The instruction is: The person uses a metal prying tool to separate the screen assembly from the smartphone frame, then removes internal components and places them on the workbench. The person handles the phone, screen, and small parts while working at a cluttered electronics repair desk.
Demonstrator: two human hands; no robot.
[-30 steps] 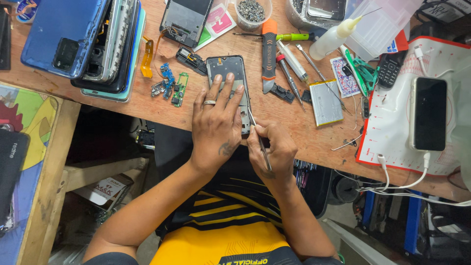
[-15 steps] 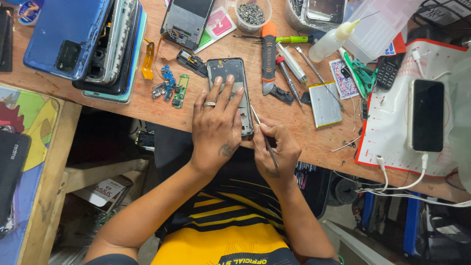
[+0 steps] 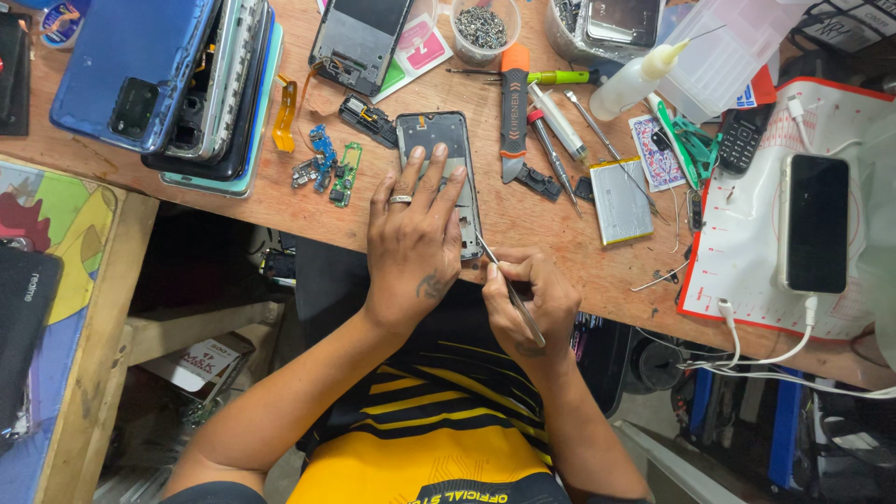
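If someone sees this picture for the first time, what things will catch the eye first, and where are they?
At the centre, the left hand presses flat on an opened phone frame at the workbench edge, while the right hand holds thin tweezers with the tip at its lower right side. At upper left leans a stack of phones with a blue back cover on top. At right, a dark phone lies on a white mat, with a white cable below.

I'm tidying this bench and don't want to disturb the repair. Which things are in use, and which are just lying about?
In use:
left hand pressing down the opened phone
right hand holding tweezers at the phone's lower edge

Lying about:
stack of phones
orange opener tool
flat battery
screw cup
charging phone
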